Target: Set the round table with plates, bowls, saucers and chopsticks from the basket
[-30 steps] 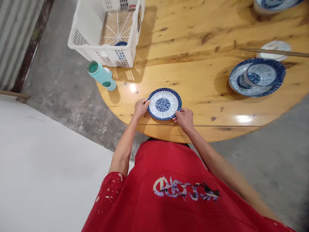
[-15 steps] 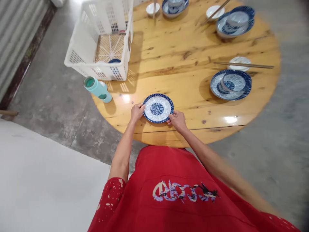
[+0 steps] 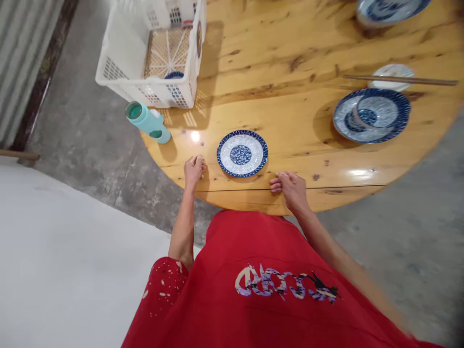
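A round plate (image 3: 242, 153) with a dark blue rim and a blue speckled centre lies flat on the wooden table (image 3: 268, 111), close to its near edge. Left of the plate is my left hand (image 3: 193, 170), empty, its fingers loosely bent and apart from the rim. My right hand (image 3: 290, 187) hovers at the lower right of the plate, also empty, fingers slightly curled and separated. Neither hand touches the plate.
A white plastic crate (image 3: 125, 79) stands at the upper left, with a blue-rimmed dish inside. Beside it is a turquoise bottle (image 3: 151, 126). To the right sit a bowl (image 3: 375, 113) on a plate (image 3: 401, 108), chopsticks (image 3: 431, 81) across a small white dish (image 3: 393, 72), and another bowl (image 3: 389, 12).
Both my hands have let go of the plate's rim and moved apart, left hand leftward, right hand rightward. The view has shifted closer to the table, so the far settings are partly out of frame.
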{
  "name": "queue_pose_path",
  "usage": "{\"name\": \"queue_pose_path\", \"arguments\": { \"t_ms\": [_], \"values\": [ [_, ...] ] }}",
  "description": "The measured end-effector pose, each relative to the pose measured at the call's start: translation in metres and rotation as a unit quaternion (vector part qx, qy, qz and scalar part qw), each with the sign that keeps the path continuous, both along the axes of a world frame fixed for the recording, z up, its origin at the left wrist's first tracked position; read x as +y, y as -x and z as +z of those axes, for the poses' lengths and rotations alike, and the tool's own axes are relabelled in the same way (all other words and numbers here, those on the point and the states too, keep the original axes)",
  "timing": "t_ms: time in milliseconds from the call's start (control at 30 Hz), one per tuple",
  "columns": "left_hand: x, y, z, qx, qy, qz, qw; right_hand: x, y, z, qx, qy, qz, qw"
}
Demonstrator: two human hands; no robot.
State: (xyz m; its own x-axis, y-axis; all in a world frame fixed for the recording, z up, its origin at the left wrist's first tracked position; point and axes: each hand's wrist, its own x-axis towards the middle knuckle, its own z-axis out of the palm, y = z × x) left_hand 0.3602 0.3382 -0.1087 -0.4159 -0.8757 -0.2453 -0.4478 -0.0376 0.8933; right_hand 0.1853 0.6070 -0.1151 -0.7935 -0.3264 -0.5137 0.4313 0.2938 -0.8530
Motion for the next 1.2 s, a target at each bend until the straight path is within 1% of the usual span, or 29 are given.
{"name": "queue_pose_path", "arguments": {
  "t_ms": [100, 167, 233, 267, 367, 500, 533, 600, 667, 800, 967, 1067, 1200],
  "values": [
    [0.007, -0.036, 0.006, 0.001, -0.008, 0.086, 0.996, 0.038, -0.010, -0.003, -0.007, -0.018, -0.040, 0.999],
    [0.015, -0.055, 0.011, -0.007, -0.008, 0.132, 0.991, 0.057, -0.016, -0.004, -0.006, -0.027, -0.054, 0.998],
    [0.025, -0.063, 0.014, -0.013, -0.007, 0.149, 0.989, 0.067, -0.020, -0.004, -0.002, -0.029, -0.058, 0.998],
    [0.029, -0.063, 0.015, -0.013, -0.008, 0.141, 0.990, 0.068, -0.021, -0.004, 0.001, -0.028, -0.057, 0.998],
    [0.043, -0.041, 0.016, -0.004, -0.032, 0.075, 0.997, 0.057, -0.022, 0.001, 0.014, -0.028, -0.025, 0.999],
    [0.059, 0.006, 0.014, 0.001, -0.118, -0.016, 0.993, 0.032, -0.023, 0.014, 0.019, -0.028, 0.045, 0.998],
    [0.061, 0.017, 0.012, 0.000, -0.132, -0.027, 0.991, 0.027, -0.022, 0.017, 0.020, -0.022, 0.066, 0.997],
    [0.063, 0.033, 0.008, -0.002, -0.141, -0.029, 0.990, 0.022, -0.019, 0.020, 0.031, -0.017, 0.062, 0.997],
    [0.063, 0.043, 0.004, -0.008, -0.144, -0.018, 0.989, 0.022, -0.017, 0.022, 0.038, -0.014, 0.050, 0.998],
    [0.059, 0.048, -0.002, -0.016, -0.147, -0.006, 0.989, 0.030, -0.016, 0.024, 0.035, -0.009, 0.036, 0.999],
    [0.059, 0.051, 0.001, -0.041, -0.140, -0.010, 0.989, 0.032, -0.009, 0.025, 0.034, -0.010, 0.024, 0.999],
    [0.068, 0.050, 0.007, -0.053, -0.130, -0.010, 0.990, 0.035, -0.008, 0.026, 0.025, -0.013, 0.035, 0.999],
    [0.083, 0.045, 0.013, -0.065, -0.146, -0.009, 0.987, 0.043, -0.014, 0.018, 0.006, -0.014, 0.058, 0.998]
  ]
}}
